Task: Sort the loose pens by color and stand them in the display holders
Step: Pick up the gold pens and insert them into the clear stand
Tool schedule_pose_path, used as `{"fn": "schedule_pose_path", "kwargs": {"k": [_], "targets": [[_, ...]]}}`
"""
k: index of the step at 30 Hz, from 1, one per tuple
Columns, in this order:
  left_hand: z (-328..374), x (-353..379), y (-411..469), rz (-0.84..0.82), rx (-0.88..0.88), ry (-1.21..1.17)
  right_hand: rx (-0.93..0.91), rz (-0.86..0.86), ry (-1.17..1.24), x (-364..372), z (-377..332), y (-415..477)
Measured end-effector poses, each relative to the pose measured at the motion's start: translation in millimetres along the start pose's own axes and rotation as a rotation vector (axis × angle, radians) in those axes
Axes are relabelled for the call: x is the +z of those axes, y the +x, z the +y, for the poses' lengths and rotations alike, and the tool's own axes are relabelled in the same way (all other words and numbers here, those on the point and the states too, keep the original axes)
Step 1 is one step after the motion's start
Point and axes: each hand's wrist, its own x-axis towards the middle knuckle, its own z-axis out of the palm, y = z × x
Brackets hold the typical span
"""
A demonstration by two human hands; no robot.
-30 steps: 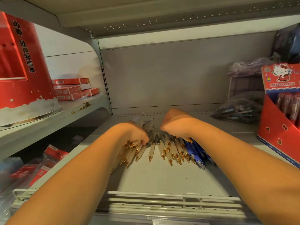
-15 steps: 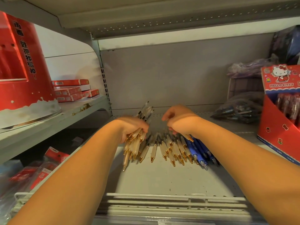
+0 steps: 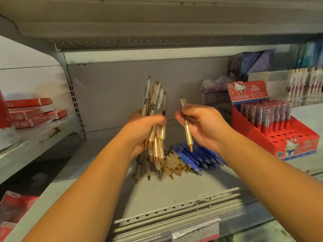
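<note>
The shelf [image 3: 157, 194] carries a red display holder [image 3: 286, 140] at its right edge, nearer the right hand [image 3: 204, 130]. Blue pens [image 3: 197, 156] lie mid-shelf, tips toward the front edge. The left hand [image 3: 141, 135] grips an upright bundle of gold pens [image 3: 155, 109]. The right pinches a single gold pen [image 3: 187, 131], tip down, just beside the bundle.

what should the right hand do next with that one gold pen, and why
Probably add it to the gold bundle in the left hand: the right hand pinches one matching gold pen just beside it, while blue pens lie below.
</note>
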Motion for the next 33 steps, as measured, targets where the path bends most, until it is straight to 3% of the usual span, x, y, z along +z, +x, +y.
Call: {"fn": "schedule_pose_path", "kwargs": {"k": [3,8,16,22,33], "targets": [[7.4,20.6,-7.5,0.005,0.126,-0.089,-0.055,0.031,0.073,-12.9,-21.6,-23.7],[17.7,64.5,-19.3,-0.147,0.263,-0.195,-0.141,0.047,0.107,-32.0,-62.4,-60.5],[13.0,167.5,-32.3,-0.316,0.297,-0.344,-0.227,0.072,0.017,-82.6,-115.4,-110.8],[15.7,253.3,-32.7,-0.299,0.330,-0.337,-0.239,0.154,0.067,-162.0,-174.0,-137.6],[11.8,394.7,-27.6,-0.194,0.338,-0.354,-0.152,0.061,0.038,-285.1,-265.1,-139.8]]}}
